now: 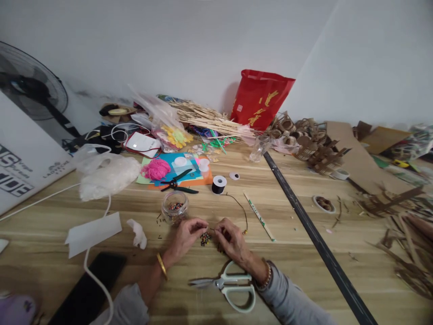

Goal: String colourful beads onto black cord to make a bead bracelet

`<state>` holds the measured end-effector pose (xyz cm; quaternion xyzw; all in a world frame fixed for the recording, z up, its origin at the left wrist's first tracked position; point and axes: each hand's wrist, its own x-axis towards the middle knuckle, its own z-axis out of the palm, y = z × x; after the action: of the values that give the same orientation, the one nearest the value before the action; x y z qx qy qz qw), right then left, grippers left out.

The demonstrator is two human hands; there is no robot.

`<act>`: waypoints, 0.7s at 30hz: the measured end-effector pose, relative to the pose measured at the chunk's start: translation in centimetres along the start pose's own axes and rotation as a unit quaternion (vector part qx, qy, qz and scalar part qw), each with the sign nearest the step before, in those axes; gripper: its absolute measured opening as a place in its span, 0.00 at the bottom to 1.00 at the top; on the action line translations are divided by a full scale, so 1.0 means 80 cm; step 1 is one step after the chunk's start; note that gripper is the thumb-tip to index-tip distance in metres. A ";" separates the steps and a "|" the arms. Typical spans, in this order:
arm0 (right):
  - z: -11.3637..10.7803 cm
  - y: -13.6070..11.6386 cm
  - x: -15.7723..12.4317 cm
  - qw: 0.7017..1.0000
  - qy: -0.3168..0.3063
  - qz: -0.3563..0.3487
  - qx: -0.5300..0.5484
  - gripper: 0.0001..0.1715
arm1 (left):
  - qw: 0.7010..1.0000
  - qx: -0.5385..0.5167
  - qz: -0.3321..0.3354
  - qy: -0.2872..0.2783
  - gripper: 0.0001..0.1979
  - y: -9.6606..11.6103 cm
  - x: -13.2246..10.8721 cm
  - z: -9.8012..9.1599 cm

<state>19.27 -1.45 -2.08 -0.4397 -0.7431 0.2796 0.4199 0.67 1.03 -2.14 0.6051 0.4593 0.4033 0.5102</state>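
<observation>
Dark cord (pixel 245 214) run from spool (pixel 219 186) on tabletop (pixel 287 257) to right hand (pixel 233 240), its end pinched in fingertips. Left hand (pixel 187 235) held with fingertips close together; whether bead is grasped cannot be told. Loose beads (pixel 204 239) piled between hands, jar (pixel 175 206) set near left hand.

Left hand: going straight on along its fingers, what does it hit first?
Likely the thin dark tip poking from the right hand, then its fingertips, across a small gap. The loose beads seem to lie below that line, though depth is unclear from one view.
</observation>
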 end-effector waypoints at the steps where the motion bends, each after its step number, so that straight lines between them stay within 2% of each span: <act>1: 0.000 0.000 0.000 1.000 -0.001 -0.003 -0.002 0.08 | 1.000 -0.002 0.001 -0.003 0.06 0.001 0.000 0.000; 14: -0.002 -0.004 -0.001 0.999 -0.027 -0.031 -0.006 0.10 | 1.000 0.014 0.010 -0.010 0.03 0.003 -0.003 0.002; 21: 0.000 -0.003 -0.002 0.999 -0.037 -0.017 0.001 0.11 | 1.000 0.016 0.015 -0.007 0.03 0.001 -0.004 0.000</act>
<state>19.24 -1.69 -1.93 -0.4154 -0.7656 0.2892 0.3970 0.57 0.71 -2.05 0.6226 0.4533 0.3990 0.4977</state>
